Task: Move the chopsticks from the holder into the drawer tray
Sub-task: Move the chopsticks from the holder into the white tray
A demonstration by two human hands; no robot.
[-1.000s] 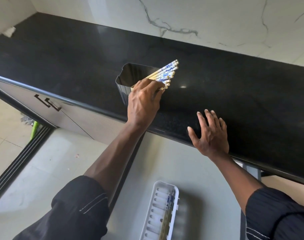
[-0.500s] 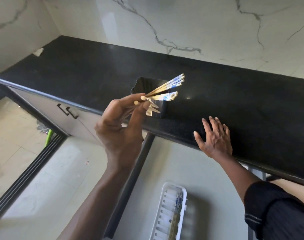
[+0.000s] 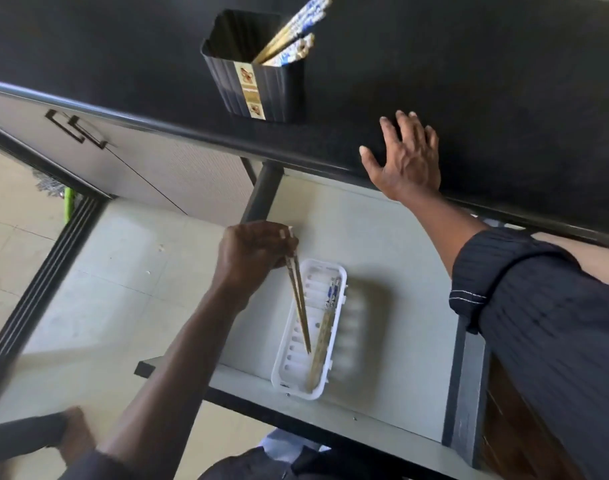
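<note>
A black ribbed holder (image 3: pixel 261 88) stands on the dark countertop and has several blue-patterned chopsticks (image 3: pixel 296 32) leaning out of its top right. My left hand (image 3: pixel 251 254) is over the open drawer, shut on a pair of chopsticks (image 3: pixel 299 306) whose tips point down into the white slotted tray (image 3: pixel 282 358). Another pair of chopsticks (image 3: pixel 325 334) lies along the tray's right side. My right hand (image 3: pixel 407 157) rests flat on the counter edge, fingers spread and holding nothing.
The open drawer (image 3: pixel 382 289) has a pale floor and dark side rails. The black countertop (image 3: pixel 504 81) edge overhangs it. To the left is a closed cabinet front with dark handles (image 3: pixel 76 129), and below it a tiled floor (image 3: pixel 15 244).
My left hand has drawn two chopsticks out of the holder and carried them down over the drawer tray. The view has tilted downward. My right hand has stayed on the counter.
</note>
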